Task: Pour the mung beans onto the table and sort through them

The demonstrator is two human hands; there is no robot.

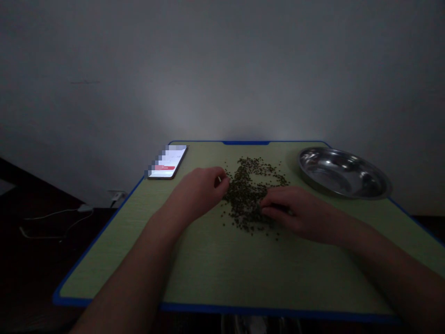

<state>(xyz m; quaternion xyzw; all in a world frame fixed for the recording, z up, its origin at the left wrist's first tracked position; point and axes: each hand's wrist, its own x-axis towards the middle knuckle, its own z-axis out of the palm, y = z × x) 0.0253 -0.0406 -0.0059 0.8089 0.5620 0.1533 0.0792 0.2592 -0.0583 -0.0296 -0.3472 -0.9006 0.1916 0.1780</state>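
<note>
Small dark seeds or beans (243,195) lie spread in a loose patch on the green tabletop (215,269); their exact kind is too small to tell. At the patch's left edge is my left hand (206,188), its thumb and fingertips curled together in a pinch. My right hand (290,206) rests at the right side of the patch, fingers and thumb pinched down among the dark grains. Whatever sits between the fingertips of either hand is hidden or too small to make out.
A shallow shiny metal bowl (344,174) stands at the table's back right. On the back left lies a phone (170,162) with a lit screen. A blue rim (243,308) edges the table, and a grey wall (222,69) rises behind. White cables (52,213) and a socket (118,197) are at left.
</note>
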